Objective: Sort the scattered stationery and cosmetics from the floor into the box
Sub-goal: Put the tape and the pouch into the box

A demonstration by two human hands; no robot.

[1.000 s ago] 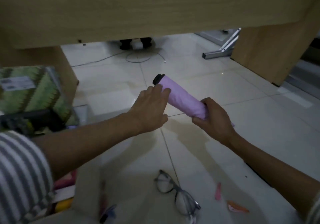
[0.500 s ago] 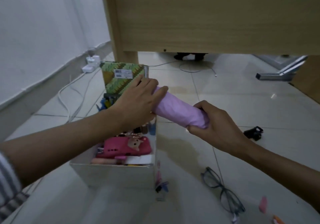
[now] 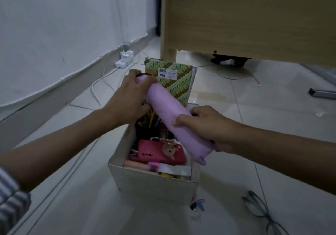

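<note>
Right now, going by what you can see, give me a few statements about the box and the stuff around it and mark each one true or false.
1. The left hand and the right hand both grip the lilac umbrella above the box. True.
2. The glasses are inside the box. False: they lie on the floor to the right of it.
3. A green patterned book stands upright at the box's far end. True.
4. The box holds nothing. False: a pink phone case and other small items lie in it.
5. The binder clips lie on the floor by the box's near right corner. True.
</note>
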